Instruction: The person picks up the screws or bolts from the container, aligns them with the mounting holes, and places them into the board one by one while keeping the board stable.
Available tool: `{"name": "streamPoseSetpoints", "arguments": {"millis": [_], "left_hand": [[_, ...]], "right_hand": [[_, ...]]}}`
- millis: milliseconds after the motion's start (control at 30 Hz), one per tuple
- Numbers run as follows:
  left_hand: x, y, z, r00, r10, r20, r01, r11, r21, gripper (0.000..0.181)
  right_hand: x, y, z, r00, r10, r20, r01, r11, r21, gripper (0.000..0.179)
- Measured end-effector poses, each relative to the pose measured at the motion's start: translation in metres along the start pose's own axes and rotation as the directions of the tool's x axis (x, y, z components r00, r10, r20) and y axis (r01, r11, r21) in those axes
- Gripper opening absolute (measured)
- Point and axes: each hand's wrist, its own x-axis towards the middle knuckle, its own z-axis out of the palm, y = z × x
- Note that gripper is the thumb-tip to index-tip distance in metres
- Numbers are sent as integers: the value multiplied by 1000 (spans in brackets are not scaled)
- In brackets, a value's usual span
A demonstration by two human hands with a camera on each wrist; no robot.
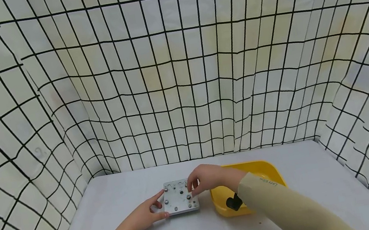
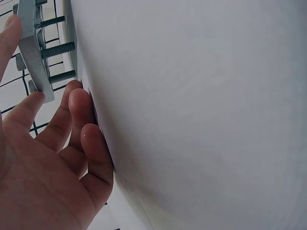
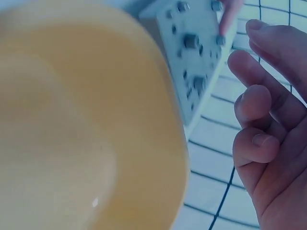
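Note:
A square silver metal plate (image 1: 177, 198) with several bolts set in it lies in front of me. In the left wrist view, threaded bolt shanks (image 2: 58, 50) stick out from the underside of the plate (image 2: 34, 60). My left hand (image 1: 144, 215) grips the plate's left side, with thumb and index finger at its edges and the other fingers curled low by the table. Over the plate's right edge hovers my right hand (image 1: 205, 178), its fingers loosely bent. The right wrist view shows this hand (image 3: 280, 129) with nothing between thumb and fingers.
A yellow plastic bin (image 1: 221, 209) stands to the right of the plate, under my right forearm; its wall (image 3: 148, 124) fills much of the right wrist view. White cloth covers the table (image 1: 111, 197). White walls with a black grid (image 1: 191, 90) enclose the back and sides.

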Motion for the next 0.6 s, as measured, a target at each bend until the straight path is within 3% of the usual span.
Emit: {"name": "streamPoseSetpoints", "arguments": {"millis": [167,600], "left_hand": [[-2,1,0,1000,-1,-11,1,1000,5,93],[-2,0,0,1000,-9,-8,9,1000,3,93]], "right_hand": [[-12,18,-13,999,50,-19,-49,998,26,9],[-65,96,-20,988,154,-31,-151,984,95,13]]}}
